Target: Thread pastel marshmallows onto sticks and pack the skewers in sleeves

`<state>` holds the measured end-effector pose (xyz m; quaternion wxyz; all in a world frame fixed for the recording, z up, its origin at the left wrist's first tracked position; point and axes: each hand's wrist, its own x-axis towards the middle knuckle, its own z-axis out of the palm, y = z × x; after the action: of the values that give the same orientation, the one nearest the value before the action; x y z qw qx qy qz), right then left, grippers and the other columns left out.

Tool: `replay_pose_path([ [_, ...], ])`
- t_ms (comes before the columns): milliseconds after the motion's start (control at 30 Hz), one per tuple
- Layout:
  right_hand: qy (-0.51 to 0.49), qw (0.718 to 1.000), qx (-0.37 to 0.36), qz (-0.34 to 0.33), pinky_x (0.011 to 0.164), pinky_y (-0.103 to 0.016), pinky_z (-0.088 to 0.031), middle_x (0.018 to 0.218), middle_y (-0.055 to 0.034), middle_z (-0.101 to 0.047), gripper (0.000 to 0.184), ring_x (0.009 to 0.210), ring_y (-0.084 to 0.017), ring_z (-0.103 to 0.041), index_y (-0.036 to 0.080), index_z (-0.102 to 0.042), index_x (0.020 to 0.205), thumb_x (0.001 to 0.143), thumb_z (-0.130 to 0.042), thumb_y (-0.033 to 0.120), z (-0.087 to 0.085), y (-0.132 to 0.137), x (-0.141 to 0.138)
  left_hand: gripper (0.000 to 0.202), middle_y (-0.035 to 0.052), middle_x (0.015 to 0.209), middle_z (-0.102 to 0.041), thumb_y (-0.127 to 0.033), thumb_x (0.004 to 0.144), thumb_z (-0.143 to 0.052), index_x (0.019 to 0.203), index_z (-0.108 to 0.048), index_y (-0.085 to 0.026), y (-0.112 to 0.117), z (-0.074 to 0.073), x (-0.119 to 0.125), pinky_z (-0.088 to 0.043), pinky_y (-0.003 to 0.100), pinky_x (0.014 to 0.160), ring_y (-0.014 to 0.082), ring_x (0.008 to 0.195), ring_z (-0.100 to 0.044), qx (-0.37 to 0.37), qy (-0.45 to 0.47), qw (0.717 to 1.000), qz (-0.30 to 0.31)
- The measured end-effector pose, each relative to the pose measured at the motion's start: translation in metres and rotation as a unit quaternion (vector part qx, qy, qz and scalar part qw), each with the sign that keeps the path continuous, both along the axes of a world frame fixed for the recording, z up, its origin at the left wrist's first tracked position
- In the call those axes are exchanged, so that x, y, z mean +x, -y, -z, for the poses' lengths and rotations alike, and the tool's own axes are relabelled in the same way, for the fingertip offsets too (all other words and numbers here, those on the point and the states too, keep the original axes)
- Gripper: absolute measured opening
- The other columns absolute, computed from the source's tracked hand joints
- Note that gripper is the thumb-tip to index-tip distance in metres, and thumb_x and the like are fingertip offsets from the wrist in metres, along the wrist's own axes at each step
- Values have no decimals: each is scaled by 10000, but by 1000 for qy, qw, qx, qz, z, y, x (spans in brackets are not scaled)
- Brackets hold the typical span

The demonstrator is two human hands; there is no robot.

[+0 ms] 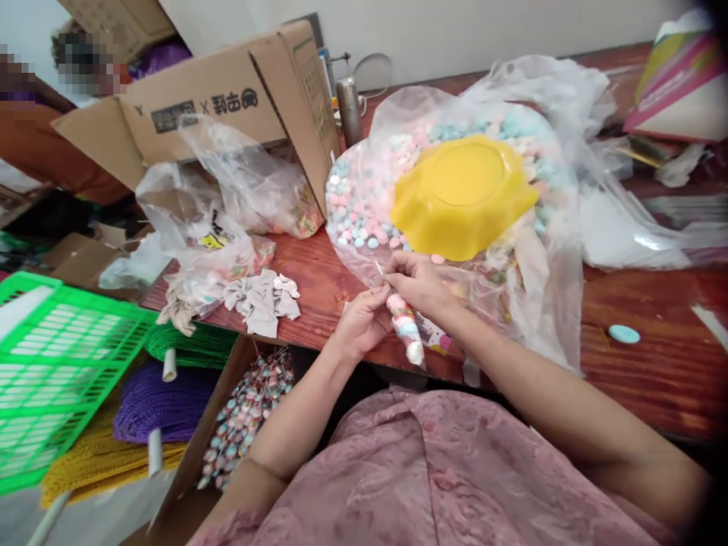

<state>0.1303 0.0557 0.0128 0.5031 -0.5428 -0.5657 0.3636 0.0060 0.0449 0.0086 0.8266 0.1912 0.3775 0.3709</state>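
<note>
At far left, a green plastic crate (57,356) sits beside spools of purple and yellow cord (148,402), with an open box of wrapped candy sticks (244,417) below the counter edge. On the wooden counter (654,364), a heap of crumpled white wrappers (262,299) lies just in front of clear plastic bags (216,220) and a tilted cardboard box (227,98). At centre, the left hand (359,324) is closed around the upper end of a small candy packet (405,327), which holds stacked pink, blue and white pieces and hangs over the counter's near edge. The right hand (417,280) pinches the packet's top together with a thin white stick (378,268), fingers drawn narrow. Directly behind both hands, a large clear bag of pastel candies (364,205) carries a yellow scalloped bowl (463,193) on top. Further right, a single pale blue candy (624,334) lies alone on the counter, well apart from the bag.
</note>
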Motion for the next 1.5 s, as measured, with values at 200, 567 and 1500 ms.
replay_pose_path([
  [200, 66, 997, 26, 2, 576, -267, -265, 558, 48, -388, 152, 573, -108, -356, 202, -387, 568, 624, -486, 102, -11, 8, -5, 94, -12, 689, -689, -96, 753, -730, 794, -652, -128, 7, 6, 4, -553, 259, 752, 118, 631, -664, -10, 1, 998, -63],
  [567, 199, 970, 137, -25, 773, -323, -431, 944, -74, -639, 217, 851, -186, -567, 173, -665, 937, 842, -477, 120, -4, 45, 24, 243, 15, 638, -673, -288, 717, -800, 747, -632, -115, 21, 2, -7, -562, 244, 557, 135, 530, -652, 65, -56, 995, 52],
  [1500, 440, 871, 175, -132, 869, -393, -327, 849, -26, -699, 244, 880, -197, -583, 213, -695, 875, 928, -481, 107, 8, 107, 62, 252, 106, 989, -623, -266, 990, -341, 979, -567, -156, 58, 0, -17, -459, 375, 853, 222, 926, -584, 539, -431, 628, 359],
])
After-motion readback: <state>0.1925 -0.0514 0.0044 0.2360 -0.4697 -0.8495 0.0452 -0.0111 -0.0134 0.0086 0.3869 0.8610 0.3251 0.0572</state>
